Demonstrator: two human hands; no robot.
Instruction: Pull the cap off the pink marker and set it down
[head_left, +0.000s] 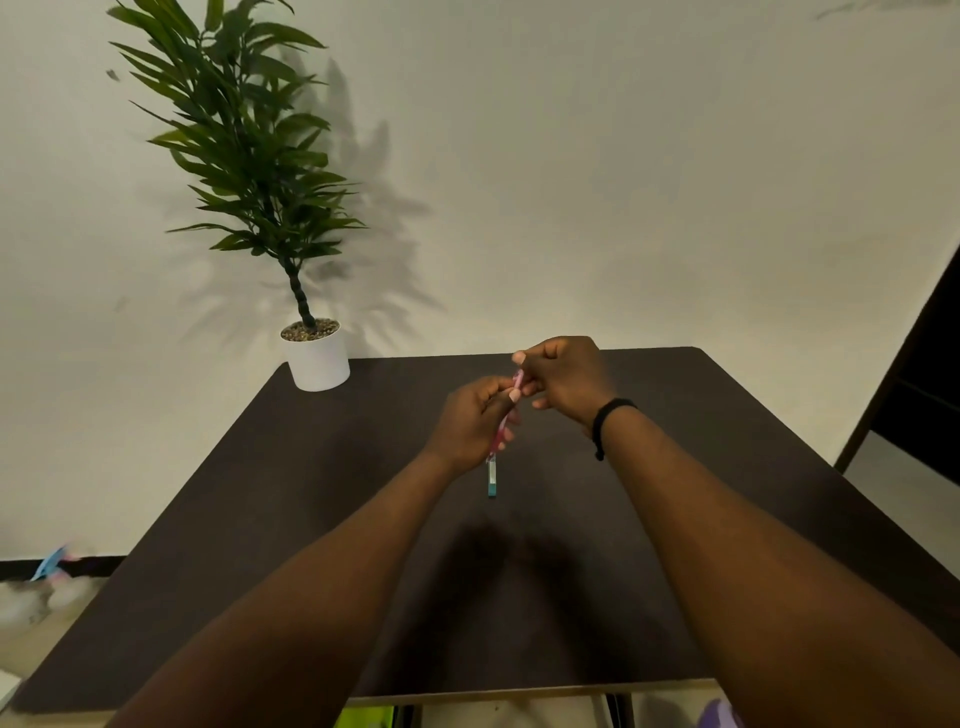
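Both my hands are raised above the middle of a dark brown table (311, 493). My left hand (470, 421) grips a thin pink stick-like object (492, 470) whose white and teal lower end hangs below the palm. My right hand (566, 382), with a black band on its wrist, pinches the pink upper end of the same object between thumb and fingers. Most of the object's middle is hidden inside my left hand.
A leafy green plant in a white pot (318, 358) stands at the table's far left corner against a pale wall. A dark doorway or cabinet (924, 374) is at the right. A blue scrap (49, 564) lies on the floor at the left.
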